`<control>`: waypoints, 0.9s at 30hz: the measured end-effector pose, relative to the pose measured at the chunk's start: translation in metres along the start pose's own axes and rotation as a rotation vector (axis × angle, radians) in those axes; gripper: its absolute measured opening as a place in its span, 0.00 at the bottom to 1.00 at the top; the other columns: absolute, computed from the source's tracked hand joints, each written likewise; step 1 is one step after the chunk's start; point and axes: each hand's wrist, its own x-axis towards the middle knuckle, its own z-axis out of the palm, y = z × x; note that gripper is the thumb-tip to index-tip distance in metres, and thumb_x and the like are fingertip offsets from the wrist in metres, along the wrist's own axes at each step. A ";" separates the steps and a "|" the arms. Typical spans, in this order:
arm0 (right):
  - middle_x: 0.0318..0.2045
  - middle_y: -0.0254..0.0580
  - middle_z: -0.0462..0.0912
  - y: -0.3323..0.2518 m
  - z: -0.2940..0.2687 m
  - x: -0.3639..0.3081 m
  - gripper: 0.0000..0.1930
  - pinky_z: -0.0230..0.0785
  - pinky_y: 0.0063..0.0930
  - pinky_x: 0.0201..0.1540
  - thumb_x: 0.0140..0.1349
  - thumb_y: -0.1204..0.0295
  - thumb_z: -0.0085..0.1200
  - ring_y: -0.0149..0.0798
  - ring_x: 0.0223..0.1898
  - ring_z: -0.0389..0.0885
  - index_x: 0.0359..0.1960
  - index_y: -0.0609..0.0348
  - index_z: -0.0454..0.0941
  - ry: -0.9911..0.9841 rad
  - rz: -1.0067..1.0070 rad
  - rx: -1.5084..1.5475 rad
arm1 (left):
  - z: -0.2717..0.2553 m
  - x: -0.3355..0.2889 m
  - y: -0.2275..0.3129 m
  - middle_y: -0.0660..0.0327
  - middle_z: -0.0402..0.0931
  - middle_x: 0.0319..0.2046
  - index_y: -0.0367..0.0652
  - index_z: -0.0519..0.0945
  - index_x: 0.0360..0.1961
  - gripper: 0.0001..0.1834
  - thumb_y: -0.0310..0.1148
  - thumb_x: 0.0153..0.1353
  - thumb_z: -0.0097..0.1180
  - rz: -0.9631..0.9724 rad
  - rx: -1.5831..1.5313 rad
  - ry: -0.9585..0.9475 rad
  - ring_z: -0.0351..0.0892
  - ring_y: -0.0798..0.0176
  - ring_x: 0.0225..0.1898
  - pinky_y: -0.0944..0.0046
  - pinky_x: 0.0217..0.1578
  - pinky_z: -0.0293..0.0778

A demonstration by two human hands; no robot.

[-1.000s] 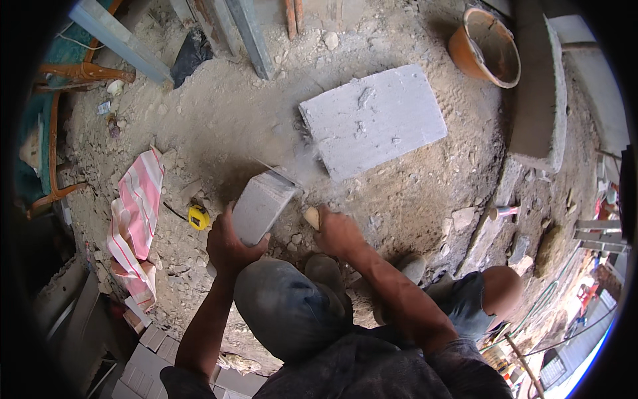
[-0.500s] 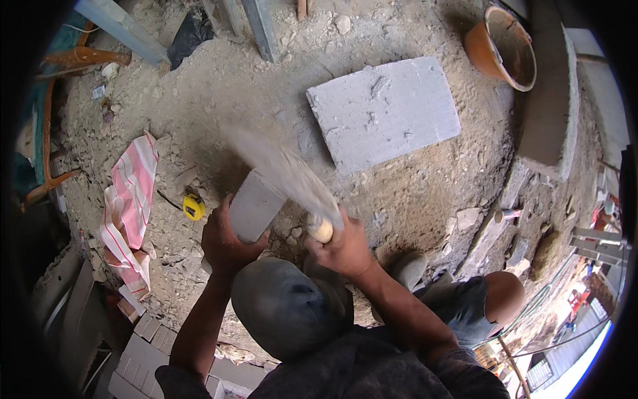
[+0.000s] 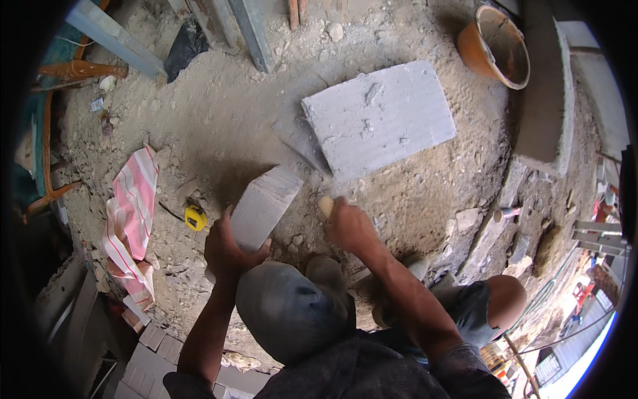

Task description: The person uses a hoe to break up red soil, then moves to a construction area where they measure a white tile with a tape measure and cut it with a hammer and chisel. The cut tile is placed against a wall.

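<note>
A small grey concrete block (image 3: 260, 211) is gripped at its near end by my left hand (image 3: 229, 247), fingers on one side and thumb on the other. Its far end face looks rough and pale. My right hand (image 3: 350, 226), just right of the block, is closed round the pale wooden handle (image 3: 325, 206) of a long-bladed tool. Its blade is smeared and hard to make out, so I cannot tell its exact kind. Beyond my hands a large pale grey slab block (image 3: 392, 126) lies flat on the ground, with crumbs on top.
A yellow tape measure (image 3: 195, 217) and a pink-and-white striped sack (image 3: 136, 206) lie to the left. An orange bucket (image 3: 478, 56) stands at far right beside a long grey beam (image 3: 548, 100). Metal posts (image 3: 251, 36) rise at the back. Rubble covers the dusty ground.
The blurred blade, which crossed over the small block's far end, has swung off it. My right hand has shifted slightly right and nearer the slab. My left hand keeps its grip.
</note>
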 end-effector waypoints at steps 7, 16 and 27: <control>0.34 0.63 0.82 -0.061 -0.034 -0.069 0.27 0.75 0.56 0.38 0.56 0.71 0.62 0.65 0.35 0.84 0.54 0.64 0.64 0.254 -0.248 0.115 | -0.007 -0.009 -0.009 0.50 0.77 0.47 0.44 0.67 0.65 0.52 0.48 0.35 0.73 -0.029 0.001 -0.027 0.80 0.44 0.45 0.45 0.46 0.76; 0.33 0.59 0.82 -0.043 0.007 -0.082 0.28 0.77 0.52 0.35 0.56 0.70 0.62 0.61 0.32 0.84 0.57 0.61 0.63 0.162 -0.210 -0.050 | -0.012 -0.007 -0.001 0.50 0.77 0.45 0.44 0.69 0.63 0.51 0.46 0.34 0.73 0.030 -0.048 0.028 0.80 0.44 0.44 0.45 0.45 0.76; 0.29 0.57 0.82 -0.076 -0.033 -0.083 0.18 0.76 0.53 0.33 0.61 0.71 0.58 0.60 0.31 0.84 0.46 0.61 0.63 0.227 -0.310 -0.083 | -0.011 -0.010 -0.005 0.50 0.77 0.42 0.42 0.69 0.63 0.50 0.45 0.35 0.74 0.107 -0.028 0.067 0.81 0.44 0.42 0.45 0.42 0.77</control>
